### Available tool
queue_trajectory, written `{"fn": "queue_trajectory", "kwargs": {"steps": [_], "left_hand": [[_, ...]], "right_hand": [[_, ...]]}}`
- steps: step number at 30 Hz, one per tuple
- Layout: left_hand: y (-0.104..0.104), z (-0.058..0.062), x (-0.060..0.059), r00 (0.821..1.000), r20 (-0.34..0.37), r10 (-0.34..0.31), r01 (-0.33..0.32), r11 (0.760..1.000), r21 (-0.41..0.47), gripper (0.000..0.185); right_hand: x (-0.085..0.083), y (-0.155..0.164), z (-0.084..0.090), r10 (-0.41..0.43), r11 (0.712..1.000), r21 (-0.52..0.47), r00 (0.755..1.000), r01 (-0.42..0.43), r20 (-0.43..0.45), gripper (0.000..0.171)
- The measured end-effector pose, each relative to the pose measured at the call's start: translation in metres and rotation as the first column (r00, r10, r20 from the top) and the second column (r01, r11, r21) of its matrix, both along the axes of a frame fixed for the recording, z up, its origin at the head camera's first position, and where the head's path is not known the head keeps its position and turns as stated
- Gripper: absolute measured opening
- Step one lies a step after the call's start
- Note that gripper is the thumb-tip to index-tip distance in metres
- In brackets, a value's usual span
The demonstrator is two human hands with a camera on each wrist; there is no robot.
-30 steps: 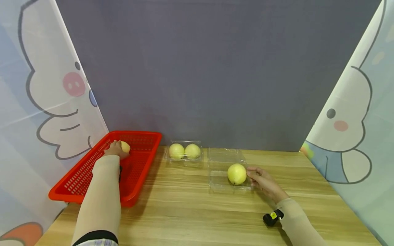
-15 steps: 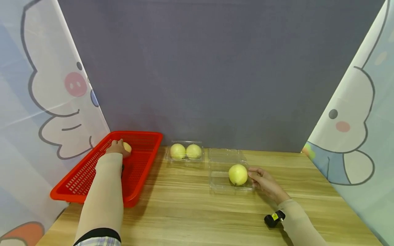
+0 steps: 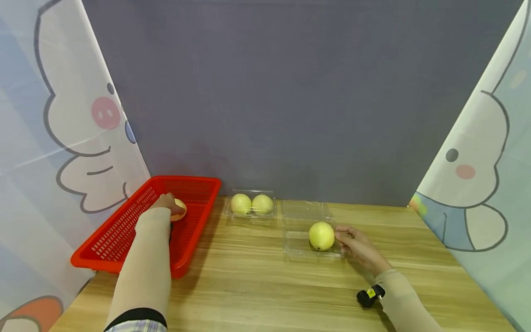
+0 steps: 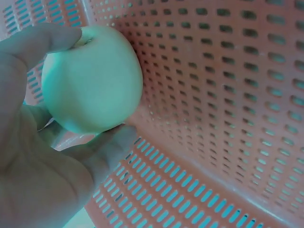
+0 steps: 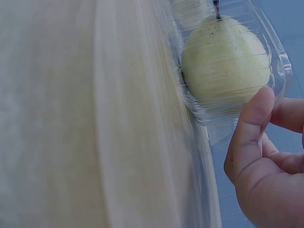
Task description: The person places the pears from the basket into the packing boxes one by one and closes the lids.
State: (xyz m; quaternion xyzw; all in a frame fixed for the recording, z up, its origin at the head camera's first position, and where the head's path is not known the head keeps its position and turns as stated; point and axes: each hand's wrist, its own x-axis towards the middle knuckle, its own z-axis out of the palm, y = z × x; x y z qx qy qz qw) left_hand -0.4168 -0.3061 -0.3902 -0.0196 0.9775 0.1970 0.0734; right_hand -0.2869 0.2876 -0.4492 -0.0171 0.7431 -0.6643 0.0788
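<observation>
My left hand (image 3: 169,204) reaches into the red plastic basket (image 3: 103,244) and grips a pale yellow pear (image 3: 181,212). In the left wrist view the thumb and fingers (image 4: 109,147) curl round that pear (image 4: 90,80) just above the basket's perforated wall (image 4: 228,95). My right hand (image 3: 352,242) holds the right edge of an open clear plastic box (image 3: 296,246) with one pear (image 3: 321,235) in it. In the right wrist view the thumb (image 5: 251,128) lies against the box's rim (image 5: 280,71) beside the pear (image 5: 223,61).
A second clear box (image 3: 251,204) holding two pears stands at the back of the wooden table (image 3: 249,286), by the basket. A grey backdrop closes the far side, with cartoon curtains left and right. A black device (image 3: 369,295) sits at my right wrist.
My left hand has moved the pear a little to the right and nearer within the basket. The right hand has stayed at the clear box.
</observation>
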Motion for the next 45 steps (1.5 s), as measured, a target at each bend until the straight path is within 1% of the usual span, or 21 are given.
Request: {"fn": "queue_trajectory", "kwargs": {"steps": [5, 10, 16, 23, 30, 33, 37, 42, 45], "left_hand": [[0.008, -0.001, 0.006, 1.000, 0.022, 0.003, -0.003, 1.000, 0.008, 0.077], [0.015, 0.005, 0.015, 0.998, 0.053, 0.015, -0.016, 1.000, 0.025, 0.078], [0.016, 0.009, 0.023, 0.999, 0.050, -0.004, 0.003, 1.000, 0.024, 0.078], [0.016, 0.008, 0.022, 0.998, 0.064, -0.004, 0.001, 0.999, 0.033, 0.080], [0.012, 0.005, 0.021, 0.998, 0.043, -0.050, 0.048, 0.998, 0.038, 0.080], [0.011, 0.005, 0.023, 0.997, 0.064, -0.044, 0.039, 0.996, 0.078, 0.081], [0.012, 0.008, 0.025, 0.995, 0.083, -0.058, 0.050, 0.994, 0.096, 0.080], [0.017, 0.015, 0.027, 0.994, 0.060, -0.090, 0.085, 0.993, 0.078, 0.075], [0.019, 0.020, 0.027, 0.991, 0.032, -0.127, 0.126, 0.991, 0.044, 0.073]], "right_hand": [[0.001, 0.001, -0.001, 0.014, 1.000, -0.001, 1.000, -0.014, 0.001, 0.057], [0.000, 0.002, -0.001, 0.009, 1.000, -0.007, 1.000, -0.009, -0.001, 0.056], [-0.001, 0.003, -0.002, 0.011, 1.000, -0.011, 1.000, -0.011, 0.000, 0.057], [-0.001, 0.002, -0.001, 0.006, 1.000, -0.005, 1.000, -0.006, -0.004, 0.056], [0.000, 0.002, 0.000, 0.010, 1.000, 0.000, 1.000, -0.010, -0.007, 0.057], [0.000, 0.002, 0.000, 0.005, 1.000, -0.002, 1.000, -0.005, -0.002, 0.056], [0.000, 0.001, -0.001, 0.002, 1.000, -0.001, 1.000, -0.002, 0.001, 0.055], [-0.001, 0.002, -0.002, 0.003, 1.000, 0.007, 1.000, -0.003, -0.006, 0.055], [-0.001, 0.003, -0.002, -0.007, 1.000, 0.007, 1.000, 0.007, 0.000, 0.055]]}}
